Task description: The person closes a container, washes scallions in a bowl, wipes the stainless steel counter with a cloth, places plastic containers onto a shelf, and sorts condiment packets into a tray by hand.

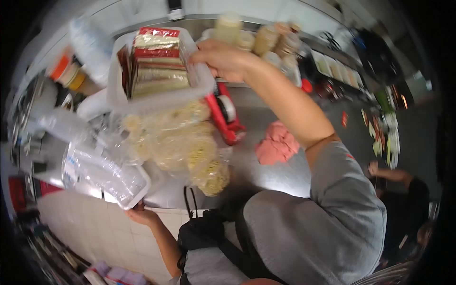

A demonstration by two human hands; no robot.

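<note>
My right hand [221, 59] grips the right rim of a translucent plastic tub [202, 78], fingers over its edge. Inside stand many red and cream flat packets [159, 73]. At the lower left, my left hand [142, 215] holds the corner of a white tray [135, 183] with clear plastic wrap over it; the fingertips are partly hidden beneath. Between the two lie clear bags of yellowish noodles [183, 145] on the steel counter [247, 164]. A red tape dispenser [227, 118] lies just right of the bags.
A pink cloth [278, 144] lies on the counter. Jars and bottles [266, 39] line the back. Containers with orange lids [61, 66] stand at the left. A co-worker [403, 204] is at the right, near chopped food [389, 137].
</note>
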